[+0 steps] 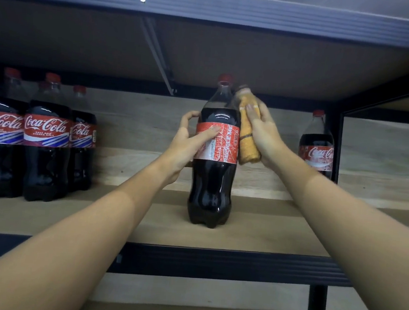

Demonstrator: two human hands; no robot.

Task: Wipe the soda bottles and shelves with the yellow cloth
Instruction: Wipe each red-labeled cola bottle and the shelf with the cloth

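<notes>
Centre bottle: cola bottle (214,155), upright on the wooden shelf (253,237), standing near the front edge, red cap on, red label turned so "RECYCLE ME" reads sideways.
Left hand: my left hand (189,141) grips the bottle at label height, thumb laid across the label front, fingers curled round its left side toward the back.
Right hand: my right hand (262,135) holds the yellow cloth (249,134) bunched into a long roll, fingers curled round it, pressing it against the bottle's right side.
Cloth position: runs from the bottle's shoulder down to the lower edge of the label, touching the bottle along that stretch; its top end is blurred.
Left group: three more cola bottles (46,139) stand upright, close together, at the left of the same shelf, well apart from the centre one; a further one is cut off at the frame edge.
Right side: single cola bottle (316,145) upright near the black upright post (331,152), partly hidden behind my right forearm.
Above: underside of the upper shelf (208,55), dark metal front rail (212,5).
</notes>
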